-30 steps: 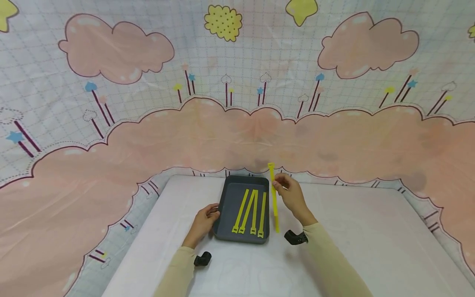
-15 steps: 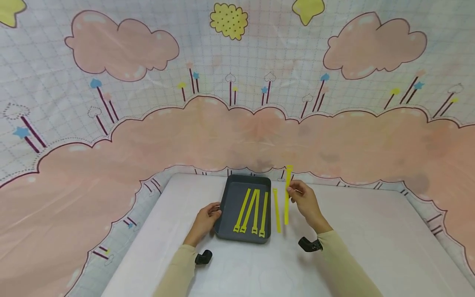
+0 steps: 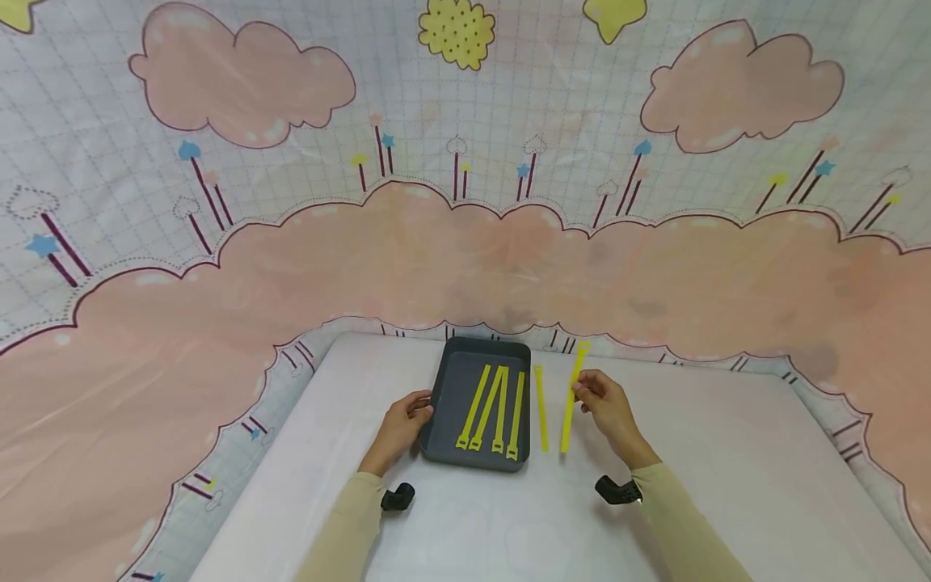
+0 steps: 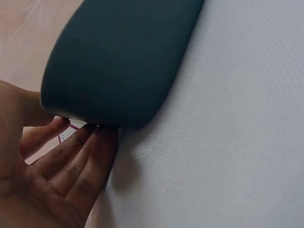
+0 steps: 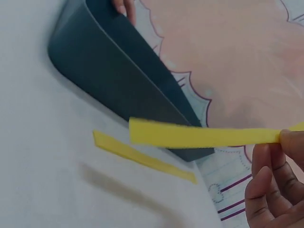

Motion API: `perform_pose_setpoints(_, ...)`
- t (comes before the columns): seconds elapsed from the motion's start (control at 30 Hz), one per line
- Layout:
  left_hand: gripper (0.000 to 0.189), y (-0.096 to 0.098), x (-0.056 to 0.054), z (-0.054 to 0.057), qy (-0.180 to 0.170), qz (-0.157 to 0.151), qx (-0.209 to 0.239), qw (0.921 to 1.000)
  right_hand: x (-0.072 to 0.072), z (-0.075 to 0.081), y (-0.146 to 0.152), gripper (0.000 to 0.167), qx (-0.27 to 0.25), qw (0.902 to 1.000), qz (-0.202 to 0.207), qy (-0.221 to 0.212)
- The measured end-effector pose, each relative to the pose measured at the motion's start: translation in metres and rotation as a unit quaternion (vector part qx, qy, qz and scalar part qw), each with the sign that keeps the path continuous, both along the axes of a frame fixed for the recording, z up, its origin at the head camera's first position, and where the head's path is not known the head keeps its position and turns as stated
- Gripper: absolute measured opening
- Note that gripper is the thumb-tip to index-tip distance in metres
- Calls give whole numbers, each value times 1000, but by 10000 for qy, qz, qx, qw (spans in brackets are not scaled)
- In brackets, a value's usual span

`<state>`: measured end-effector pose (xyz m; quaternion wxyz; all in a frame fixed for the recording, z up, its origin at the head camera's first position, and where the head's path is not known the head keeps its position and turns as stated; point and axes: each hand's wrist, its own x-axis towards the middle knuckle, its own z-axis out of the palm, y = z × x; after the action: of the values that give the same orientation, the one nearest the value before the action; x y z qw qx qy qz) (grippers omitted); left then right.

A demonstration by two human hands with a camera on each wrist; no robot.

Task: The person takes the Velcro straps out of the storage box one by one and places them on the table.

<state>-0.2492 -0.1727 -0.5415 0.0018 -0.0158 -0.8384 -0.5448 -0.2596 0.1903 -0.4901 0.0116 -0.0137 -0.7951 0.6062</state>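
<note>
My left hand (image 3: pixel 398 427) grips the left side of a dark grey rectangular tray (image 3: pixel 445 388). In the left wrist view its fingers (image 4: pixel 78 161) press against the outer wall, with the thumb at the rim. Several yellow hook-and-loop cable ties (image 3: pixel 474 406) lie lengthwise inside the tray, their slotted heads toward me. My right hand (image 3: pixel 611 412) pinches another yellow cable tie (image 5: pixel 190 135) between thumb and fingertips, slotted head up and tail down, raised over the table. Just right of the tray, one more cable tie (image 3: pixel 541 411) lies on the table.
The white table (image 3: pixel 727 469) extends to both sides of the tray. A curtain (image 3: pixel 465 259) printed with clouds and stars hangs behind it. A black wrist device (image 3: pixel 398 496) sits at the left sleeve, a similar device (image 3: pixel 617 490) at the right.
My right hand has moved right, away from the tray, with its cable tie, which now tilts. The cable tie on the table has come into full view. The left hand stays at the tray.
</note>
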Motion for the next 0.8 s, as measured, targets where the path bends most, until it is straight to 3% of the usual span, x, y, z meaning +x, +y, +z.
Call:
perform_pose_setpoints(0.3,39,1,-1,4,11,-28,-26,10000,-2,-12,2,21,-66,9995,48,-316)
perform_pose_setpoints(0.8,40,3,-2,5,-107,34,-12,9999,-16,-33,3,20,121,9987,200,-444)
